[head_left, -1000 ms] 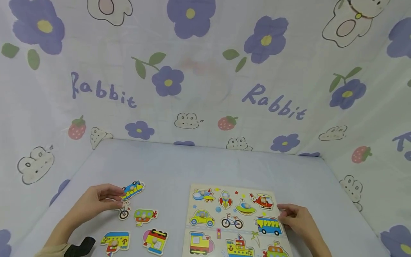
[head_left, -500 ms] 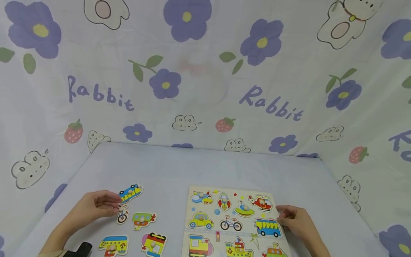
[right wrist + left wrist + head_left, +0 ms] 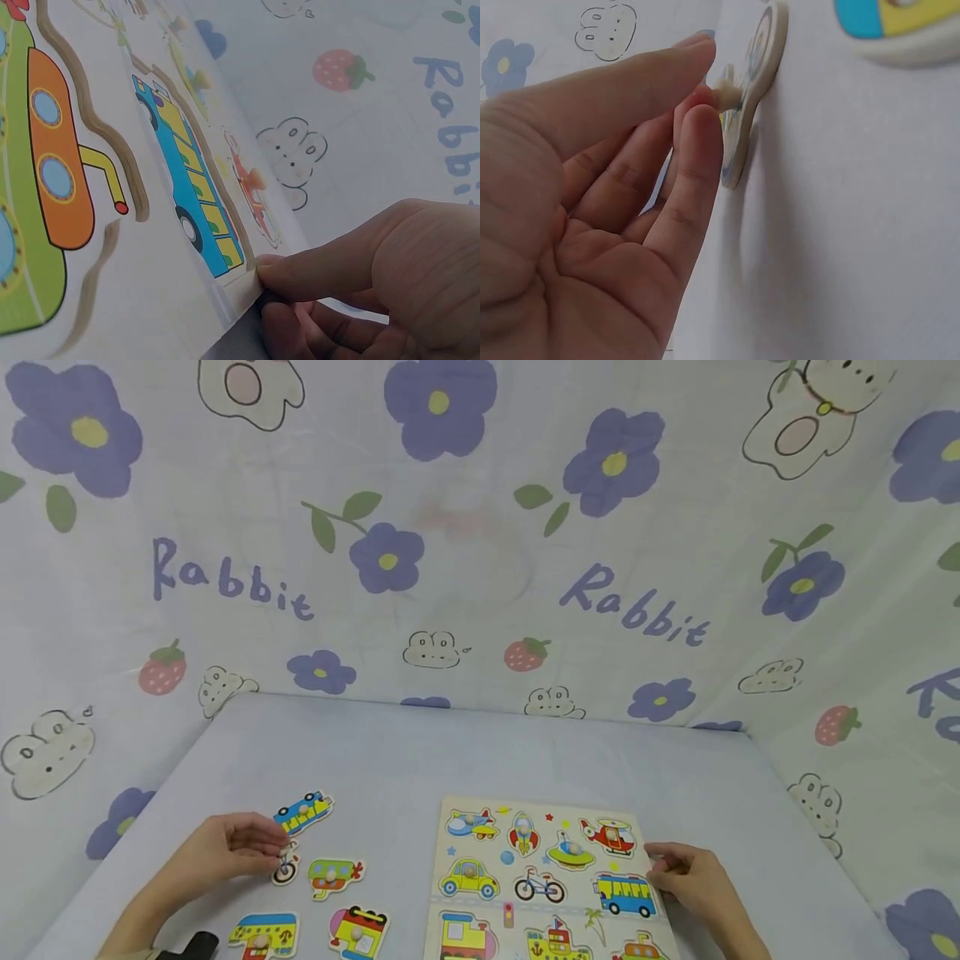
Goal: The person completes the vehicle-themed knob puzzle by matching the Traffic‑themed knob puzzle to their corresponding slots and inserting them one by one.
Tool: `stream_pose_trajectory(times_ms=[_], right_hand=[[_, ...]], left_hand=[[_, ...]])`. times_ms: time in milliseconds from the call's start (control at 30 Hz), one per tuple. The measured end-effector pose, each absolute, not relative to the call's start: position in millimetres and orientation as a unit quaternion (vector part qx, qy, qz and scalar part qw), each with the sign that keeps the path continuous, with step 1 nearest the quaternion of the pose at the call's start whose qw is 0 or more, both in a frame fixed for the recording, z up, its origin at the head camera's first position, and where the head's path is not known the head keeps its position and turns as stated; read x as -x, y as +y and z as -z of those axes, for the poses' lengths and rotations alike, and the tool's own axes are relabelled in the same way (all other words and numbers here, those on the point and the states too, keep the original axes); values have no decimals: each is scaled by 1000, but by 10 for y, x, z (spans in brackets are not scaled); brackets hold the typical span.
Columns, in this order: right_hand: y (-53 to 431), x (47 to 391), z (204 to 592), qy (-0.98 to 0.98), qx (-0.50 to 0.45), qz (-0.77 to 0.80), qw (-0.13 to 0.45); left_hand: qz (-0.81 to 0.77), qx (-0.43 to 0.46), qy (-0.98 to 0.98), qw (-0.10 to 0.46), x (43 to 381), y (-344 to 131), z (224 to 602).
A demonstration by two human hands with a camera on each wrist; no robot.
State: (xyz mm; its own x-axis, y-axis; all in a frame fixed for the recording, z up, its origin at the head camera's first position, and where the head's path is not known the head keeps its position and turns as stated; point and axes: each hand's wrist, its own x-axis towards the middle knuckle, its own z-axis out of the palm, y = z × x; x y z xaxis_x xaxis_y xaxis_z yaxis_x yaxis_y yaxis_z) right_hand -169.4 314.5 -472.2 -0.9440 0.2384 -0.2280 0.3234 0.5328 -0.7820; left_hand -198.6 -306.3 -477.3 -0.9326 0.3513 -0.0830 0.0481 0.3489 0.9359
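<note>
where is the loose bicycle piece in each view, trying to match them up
Head: the bicycle piece is at lower left, at the left hand.
Left wrist: top, just right of centre, seen nearly edge-on with its knob toward the hand.
Right wrist: not in it; that shows the puzzle board and right hand.
Shared landmark: the printed cloth, with rabbit faces in all three.

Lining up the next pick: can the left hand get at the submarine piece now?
Probably yes: the submarine piece lies close by, its knob uncovered. But the left hand has its fingers at the knob of the bicycle piece, and would likely need to leave that first.
</note>
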Motion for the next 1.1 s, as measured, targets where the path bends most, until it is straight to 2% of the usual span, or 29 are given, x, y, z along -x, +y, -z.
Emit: stream_pose_trajectory(times_ms=[300,567,1100], right_hand=[[3157,1701,4732,877,-161,451,42],[3157,1708,4765,875,-163,454,41],[3161,1702,4752,876,-157,454,44]], left_hand=[[-551,-123,816,128,2001,-2989,4821],[-533,-112,835,81,2009,-2975,4845],[-454,-91,885,51,1979,-2933,4799]])
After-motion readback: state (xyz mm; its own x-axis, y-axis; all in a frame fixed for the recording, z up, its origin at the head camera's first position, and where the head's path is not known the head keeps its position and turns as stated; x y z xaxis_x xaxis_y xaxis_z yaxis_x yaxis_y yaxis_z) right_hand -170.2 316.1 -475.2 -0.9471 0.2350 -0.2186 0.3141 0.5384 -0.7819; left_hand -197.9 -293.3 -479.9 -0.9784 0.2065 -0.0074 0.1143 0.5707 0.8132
